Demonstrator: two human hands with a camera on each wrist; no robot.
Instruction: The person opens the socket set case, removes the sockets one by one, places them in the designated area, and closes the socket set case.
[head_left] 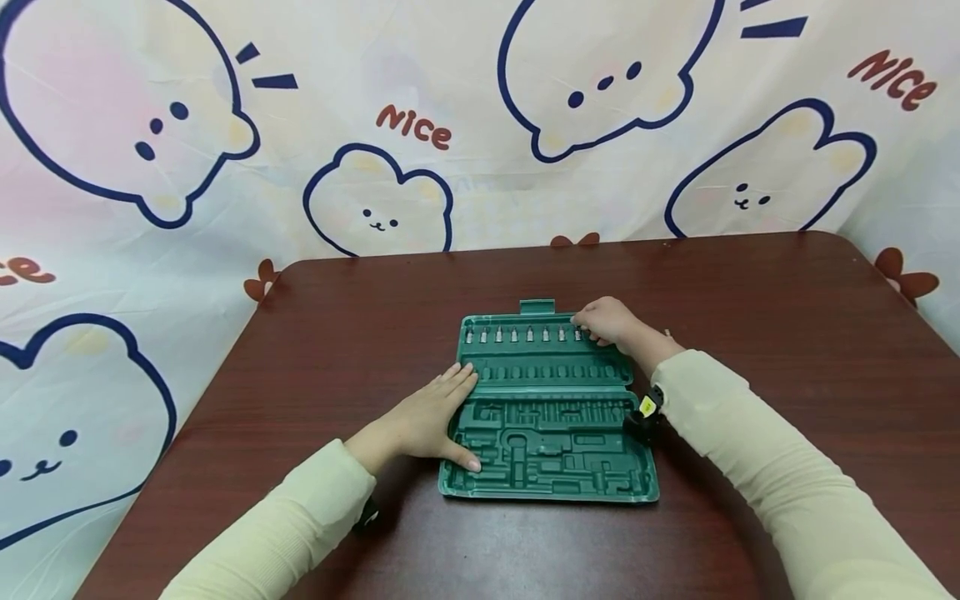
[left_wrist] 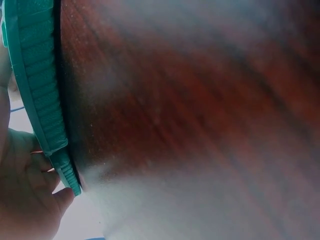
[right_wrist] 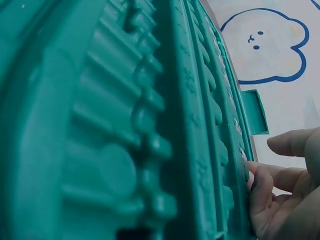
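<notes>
An open green tool case (head_left: 555, 487) lies on the table with its lid part (head_left: 543, 350) at the far side. Small silver screwdriver bits (head_left: 530, 334) stand in a row along that lid part. My left hand (head_left: 431, 412) rests on the case's left side with fingers spread, thumb over the near half. At the right end of the bit row is my right hand (head_left: 611, 323). In the right wrist view its fingers (right_wrist: 272, 175) bend down to the row while one digit sticks out apart. Whether they pinch a bit is hidden.
The brown table (head_left: 360, 317) extends around the case. A latch tab (head_left: 537, 306) juts from the case's far edge. Moulded recesses fill the near half. Behind the table hangs a cloth (head_left: 480, 192) with cartoon prints.
</notes>
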